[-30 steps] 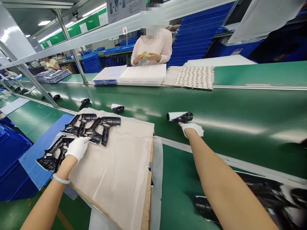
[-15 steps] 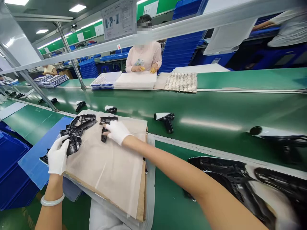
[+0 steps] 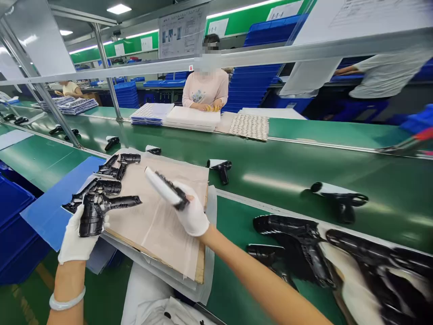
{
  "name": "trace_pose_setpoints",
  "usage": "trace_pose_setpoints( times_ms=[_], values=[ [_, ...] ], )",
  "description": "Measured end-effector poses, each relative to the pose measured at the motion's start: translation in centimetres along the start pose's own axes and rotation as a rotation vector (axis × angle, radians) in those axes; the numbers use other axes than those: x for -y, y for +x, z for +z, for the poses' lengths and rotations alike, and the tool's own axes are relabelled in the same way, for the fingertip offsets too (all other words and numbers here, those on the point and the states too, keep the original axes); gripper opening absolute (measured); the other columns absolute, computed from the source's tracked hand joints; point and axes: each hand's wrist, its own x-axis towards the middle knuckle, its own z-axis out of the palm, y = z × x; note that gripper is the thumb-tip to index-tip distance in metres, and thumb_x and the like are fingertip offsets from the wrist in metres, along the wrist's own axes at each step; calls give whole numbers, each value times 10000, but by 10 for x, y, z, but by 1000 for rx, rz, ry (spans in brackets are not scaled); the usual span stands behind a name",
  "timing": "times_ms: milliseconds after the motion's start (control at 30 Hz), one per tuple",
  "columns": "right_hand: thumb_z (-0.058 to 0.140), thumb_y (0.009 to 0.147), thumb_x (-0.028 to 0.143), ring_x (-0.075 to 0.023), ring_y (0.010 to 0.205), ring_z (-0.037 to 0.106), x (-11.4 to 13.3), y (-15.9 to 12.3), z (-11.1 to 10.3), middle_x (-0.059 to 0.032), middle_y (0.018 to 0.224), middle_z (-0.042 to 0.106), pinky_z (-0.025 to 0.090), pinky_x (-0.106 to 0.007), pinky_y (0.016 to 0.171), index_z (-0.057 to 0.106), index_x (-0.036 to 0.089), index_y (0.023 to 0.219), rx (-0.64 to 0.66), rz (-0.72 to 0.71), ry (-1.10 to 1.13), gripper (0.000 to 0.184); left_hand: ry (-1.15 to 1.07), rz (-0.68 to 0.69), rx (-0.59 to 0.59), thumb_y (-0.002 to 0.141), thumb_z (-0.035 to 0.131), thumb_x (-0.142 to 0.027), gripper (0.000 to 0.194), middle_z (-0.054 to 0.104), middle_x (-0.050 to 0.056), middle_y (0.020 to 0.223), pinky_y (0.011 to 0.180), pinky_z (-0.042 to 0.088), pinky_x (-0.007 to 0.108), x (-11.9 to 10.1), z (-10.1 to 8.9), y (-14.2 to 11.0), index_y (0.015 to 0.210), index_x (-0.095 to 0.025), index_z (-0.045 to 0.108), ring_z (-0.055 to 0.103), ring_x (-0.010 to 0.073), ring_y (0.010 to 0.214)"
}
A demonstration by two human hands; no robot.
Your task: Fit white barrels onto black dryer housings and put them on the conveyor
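Note:
My left hand (image 3: 79, 232), in a white glove, grips a black hair dryer shell half (image 3: 93, 216) with its ribbed inside facing up. In my gloved right hand (image 3: 192, 212) is another shell half (image 3: 164, 187), tilted, its white outer side showing and a dark edge along it. This one is held above the paper-covered board (image 3: 152, 239). Close beyond my left hand lie more black shell halves, one (image 3: 110, 186) touching or nearly touching the held one, others (image 3: 128, 159) at the board's far left corner.
Beyond the board runs a green conveyor (image 3: 270, 158) carrying spaced white-and-black dryer shells (image 3: 219, 169). Several black shell halves (image 3: 291, 225) lie at my right. A blue sheet (image 3: 61, 198) and blue crates (image 3: 13, 225) are at left. A co-worker (image 3: 206, 90) sits across the belt.
My right hand has lifted a shell half off the board and moved it right and nearer. My left hand has turned its shell half and drawn it nearer. The view has shifted somewhat.

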Motion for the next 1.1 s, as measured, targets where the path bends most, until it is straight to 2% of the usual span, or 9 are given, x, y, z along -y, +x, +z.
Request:
trace_pose_setpoints(
  times_ms=[200, 367, 500, 633, 767, 833, 933, 1000, 1100],
  values=[
    [569, 869, 266, -240, 688, 683, 31, -58, -29, -63, 776, 687, 574, -383, 635, 580, 251, 979, -323, -61, -25, 112, 192, 100, 292, 875, 632, -491, 411, 748, 80, 1165, 873, 622, 463, 44, 13, -8, 1192, -237, 694, 698, 308, 1103],
    [570, 914, 224, -252, 870, 719, 67, -74, -52, -107, 990, 738, 597, -378, 746, 576, 228, 1214, -130, -145, -92, 300, 374, 198, 532, 788, 725, -576, 568, 616, 84, 1411, 1154, 420, 425, 64, 9, -25, 1245, -241, 690, 453, 302, 1415],
    [549, 927, 193, -271, 1103, 669, 80, -79, -53, -145, 1205, 693, 574, -431, 916, 534, 194, 1309, -8, -238, -128, 382, 404, 125, 728, 854, 573, -689, 678, 600, 116, 1427, 1172, 391, 445, 71, 13, -42, 1336, -215, 632, 481, 321, 1392],
    [549, 919, 178, -282, 1028, 681, 82, -84, -46, -154, 1136, 707, 575, -443, 871, 563, 168, 1270, 90, -203, -185, 352, 396, 65, 761, 851, 595, -670, 695, 631, 139, 1383, 1156, 412, 462, 77, 12, -50, 1353, -191, 615, 531, 337, 1345],
    [584, 897, 218, -267, 896, 683, 86, -86, -43, -116, 1006, 711, 563, -404, 774, 579, 184, 1218, 221, -18, -100, 324, 430, 77, 766, 884, 526, -683, 705, 588, 144, 1431, 1207, 333, 434, 73, 1, -51, 1380, -187, 592, 480, 318, 1392],
    [600, 891, 309, -255, 836, 672, 89, -85, -44, -101, 956, 697, 555, -388, 731, 586, 181, 1114, 354, 137, 92, 258, 516, 195, 854, 871, 463, -743, 788, 496, 141, 1517, 1225, 292, 441, 66, -4, -52, 1447, -208, 521, 405, 319, 1445],
    [494, 933, 562, -201, 592, 612, 94, -85, -46, -33, 698, 635, 504, -320, 538, 526, 189, 958, 638, 404, 564, 375, 665, 461, 989, 679, 654, -801, 1033, 356, 144, 1601, 1245, 219, 496, 53, -5, -56, 1510, -232, 421, 298, 366, 1493],
    [425, 895, 736, -163, 455, 529, 100, -85, -48, 11, 573, 561, 428, -281, 427, 494, 198, 906, 804, 556, 839, 543, 740, 598, 1011, 513, 803, -755, 1160, 399, 172, 1566, 1237, 213, 537, 45, -1, -61, 1478, -214, 455, 325, 404, 1471],
    [487, 795, 831, -125, 428, 497, 111, -85, -48, 0, 603, 578, 398, -253, 390, 518, 193, 824, 935, 675, 1046, 639, 838, 765, 1015, 506, 853, -689, 991, 645, 181, 1296, 1121, 409, 521, 39, 8, -67, 1316, -185, 588, 581, 384, 1252]
  ],
)
